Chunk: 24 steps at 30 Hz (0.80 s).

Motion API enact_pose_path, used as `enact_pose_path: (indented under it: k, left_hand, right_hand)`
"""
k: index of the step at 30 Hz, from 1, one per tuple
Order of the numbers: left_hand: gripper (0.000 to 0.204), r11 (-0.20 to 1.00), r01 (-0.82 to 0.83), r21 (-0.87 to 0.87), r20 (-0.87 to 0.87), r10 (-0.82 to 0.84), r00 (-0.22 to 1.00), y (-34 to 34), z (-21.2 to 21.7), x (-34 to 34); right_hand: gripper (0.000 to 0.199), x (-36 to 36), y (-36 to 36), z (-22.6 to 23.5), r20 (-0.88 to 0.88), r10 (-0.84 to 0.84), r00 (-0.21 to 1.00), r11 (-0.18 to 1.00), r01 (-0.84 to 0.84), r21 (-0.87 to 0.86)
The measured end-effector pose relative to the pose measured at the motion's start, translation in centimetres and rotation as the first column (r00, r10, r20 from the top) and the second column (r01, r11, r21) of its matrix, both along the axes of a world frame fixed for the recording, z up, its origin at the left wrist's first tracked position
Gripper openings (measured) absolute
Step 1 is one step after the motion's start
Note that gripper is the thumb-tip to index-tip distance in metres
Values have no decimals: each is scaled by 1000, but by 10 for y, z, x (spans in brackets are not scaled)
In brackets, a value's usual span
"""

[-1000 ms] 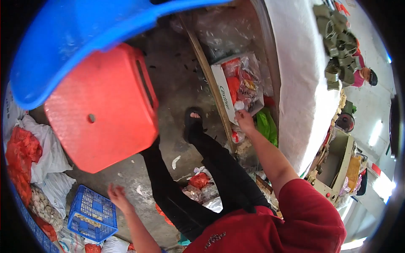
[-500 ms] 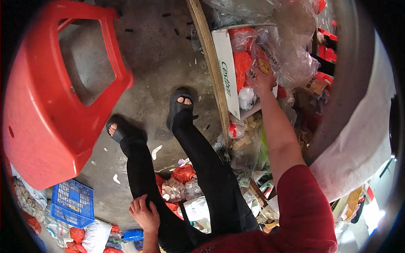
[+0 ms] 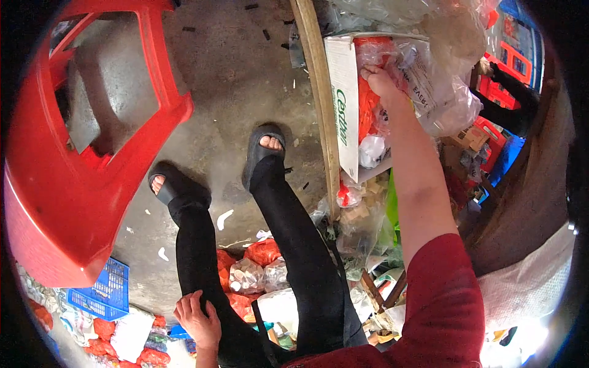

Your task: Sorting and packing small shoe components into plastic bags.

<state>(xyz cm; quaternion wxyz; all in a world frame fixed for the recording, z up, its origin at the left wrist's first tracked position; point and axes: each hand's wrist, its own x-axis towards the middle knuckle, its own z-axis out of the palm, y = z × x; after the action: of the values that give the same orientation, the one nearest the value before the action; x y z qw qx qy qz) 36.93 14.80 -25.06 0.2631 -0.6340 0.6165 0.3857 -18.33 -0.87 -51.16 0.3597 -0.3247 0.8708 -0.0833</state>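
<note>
My right hand (image 3: 381, 84) reaches into a white cardboard box (image 3: 343, 107) at the upper right. Its fingers are bent down against an orange-red plastic bag (image 3: 367, 110); what lies under the fingertips is hidden. Clear plastic wrapping (image 3: 420, 73) bulges beside the hand, and a small white plastic bag (image 3: 372, 151) sits at the box's near end. My left hand (image 3: 199, 320) rests by my left knee, fingers loosely bent and apart, with nothing in it.
A large red plastic stool (image 3: 67, 214) stands at the left, above a blue plastic basket (image 3: 101, 293). Along the box runs a curved wooden edge (image 3: 319, 92). Several filled red bags (image 3: 262, 251) lie between my legs. A brown sheet-like surface (image 3: 521, 202) hangs at the right.
The yellow-brown round thing seen in my right hand is out of sight. That hand has moved farther into the box, onto the orange-red bag. My left hand stays by my leg.
</note>
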Motion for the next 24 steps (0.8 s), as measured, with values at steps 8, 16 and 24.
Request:
enact_pose_path:
  k: [8, 16, 24]
  left_hand:
    - [29, 1000, -13, -5, -20, 13, 1000, -3, -1, -3]
    - [31, 947, -320, -14, -351, 295, 889, -29, -3, -12]
    - [80, 841, -520, 149, -758, 435, 486, -209, 64, -162]
  right_hand:
    - [16, 15, 16, 76, 269, -624, 734, 641, 677, -361]
    - [21, 137, 33, 214, 701, -303, 646, 371, 757, -537]
    - [24, 219, 65, 338, 782, -58, 621, 788, 509, -346]
